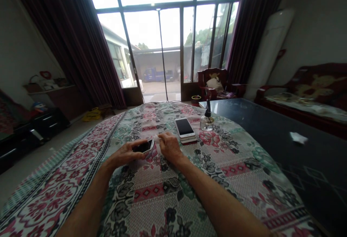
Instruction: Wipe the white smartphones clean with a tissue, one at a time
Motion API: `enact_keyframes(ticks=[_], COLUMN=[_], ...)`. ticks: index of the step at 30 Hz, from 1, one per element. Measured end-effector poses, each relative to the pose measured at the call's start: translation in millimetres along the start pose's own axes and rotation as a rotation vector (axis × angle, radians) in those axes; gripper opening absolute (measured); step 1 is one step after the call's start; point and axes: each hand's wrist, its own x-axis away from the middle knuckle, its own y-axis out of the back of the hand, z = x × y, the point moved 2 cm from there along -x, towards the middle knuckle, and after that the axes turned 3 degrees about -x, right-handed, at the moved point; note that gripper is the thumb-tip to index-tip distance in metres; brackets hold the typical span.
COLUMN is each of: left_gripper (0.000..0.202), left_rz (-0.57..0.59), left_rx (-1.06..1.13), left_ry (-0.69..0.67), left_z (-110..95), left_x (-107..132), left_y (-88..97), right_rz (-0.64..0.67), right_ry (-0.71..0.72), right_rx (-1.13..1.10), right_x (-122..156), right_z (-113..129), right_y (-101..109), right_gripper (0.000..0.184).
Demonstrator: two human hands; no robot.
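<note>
My left hand (126, 153) is closed around a smartphone (144, 146) with a dark screen and a pale edge, held by its sides just above the patterned tablecloth. Beside the phone's right end, my right hand (170, 147) has its fingers pinched on a small white piece (156, 138) that looks like tissue; most of it is hidden by the fingers. To the right of that hand lies a stack of phones (185, 128), the top one white with a dark screen. Behind the stack stands a clear glass bottle (207, 122) with a black spray or pump top.
A floral tablecloth (151, 200) covers the rounded table. At the right is a dark glossy table (260, 135) with a crumpled white piece (298, 138) on it. Beyond are a wooden chair (214, 76), a sofa (311, 88) and a glass door (151, 59).
</note>
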Motion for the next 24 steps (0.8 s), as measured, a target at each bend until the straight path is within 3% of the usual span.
enact_keyframes(ticks=[6,15,24], left_gripper=[0.060,0.068,0.057], left_rz=[-0.036,-0.137,-0.032], left_rx=[0.039,0.104,0.083], left_ry=[0.013,0.043,-0.031], left_z=[2,10,-11], left_x=[0,7,6], left_y=[0.1,11.9,2.3], right_rz=[-0.038,-0.127,-0.215], right_ry=[0.041,0.284,0.106], right_rx=[-0.076,-0.262,-0.318], right_x=[1,12,1], right_z=[10,29,8], right_y=[-1,-7,-1], right_gripper=[0.021,0.024,0.021])
